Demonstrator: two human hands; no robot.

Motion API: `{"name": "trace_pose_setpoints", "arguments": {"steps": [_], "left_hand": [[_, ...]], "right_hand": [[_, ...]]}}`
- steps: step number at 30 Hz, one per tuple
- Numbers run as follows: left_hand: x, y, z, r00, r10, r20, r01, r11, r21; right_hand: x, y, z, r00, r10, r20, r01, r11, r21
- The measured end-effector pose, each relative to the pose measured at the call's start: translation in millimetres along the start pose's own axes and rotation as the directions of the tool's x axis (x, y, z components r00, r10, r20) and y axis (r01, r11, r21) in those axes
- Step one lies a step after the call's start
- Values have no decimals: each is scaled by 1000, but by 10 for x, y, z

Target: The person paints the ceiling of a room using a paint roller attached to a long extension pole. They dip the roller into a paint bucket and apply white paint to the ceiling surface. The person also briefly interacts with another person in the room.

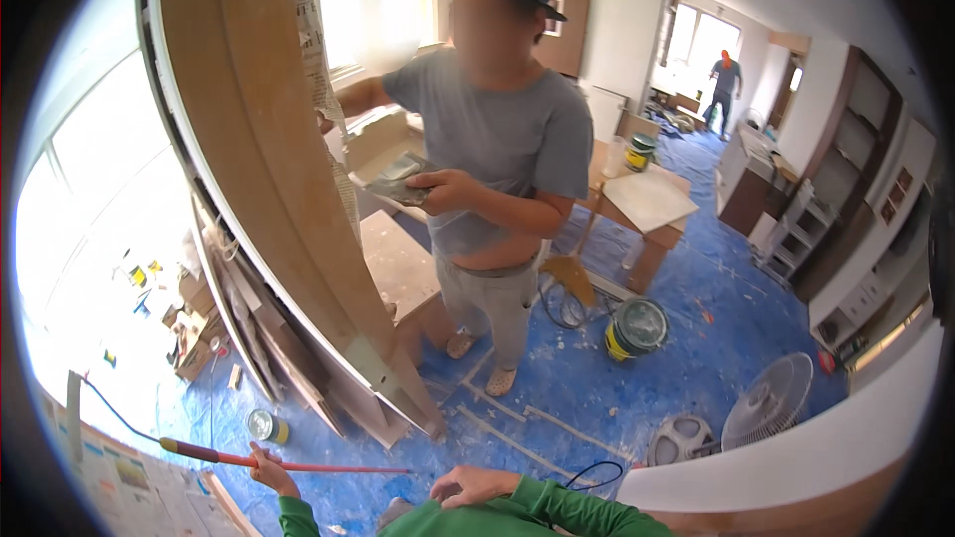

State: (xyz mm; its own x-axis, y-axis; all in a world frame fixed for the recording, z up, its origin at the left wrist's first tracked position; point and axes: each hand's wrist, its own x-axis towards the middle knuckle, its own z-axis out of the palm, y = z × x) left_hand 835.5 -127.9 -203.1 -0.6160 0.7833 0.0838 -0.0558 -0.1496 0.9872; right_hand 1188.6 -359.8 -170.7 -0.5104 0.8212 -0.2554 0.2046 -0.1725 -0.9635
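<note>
The orange pole (343, 468) lies crosswise at lower left, grey head (74, 418) outward; I hold its shaft partway along, presumably for balance. My left hand (271, 469) is clamped around it. At lower centre, my right hand (475, 486), fingers loosely bent, holds nothing visible; garment contact I cannot tell.

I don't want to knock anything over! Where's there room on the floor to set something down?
Bare patches of blue sheet show between the big bucket and the fan, and between that bucket and the light rack. It's crowded at left, with boards and boxes.
</note>
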Motion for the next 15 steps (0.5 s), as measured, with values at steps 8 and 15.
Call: {"name": "trace_pose_setpoints", "arguments": {"steps": [8,15], "left_hand": [[-73,-119,-356,996,46,-75,-45,999,17],[-259,37,-472,985,23,-170,-22,1000,7]], "right_hand": [[-421,-420,-319,974,-112,197,118,993,-21],[-336,-683,-348,924,-175,339,180,984,17]]}}
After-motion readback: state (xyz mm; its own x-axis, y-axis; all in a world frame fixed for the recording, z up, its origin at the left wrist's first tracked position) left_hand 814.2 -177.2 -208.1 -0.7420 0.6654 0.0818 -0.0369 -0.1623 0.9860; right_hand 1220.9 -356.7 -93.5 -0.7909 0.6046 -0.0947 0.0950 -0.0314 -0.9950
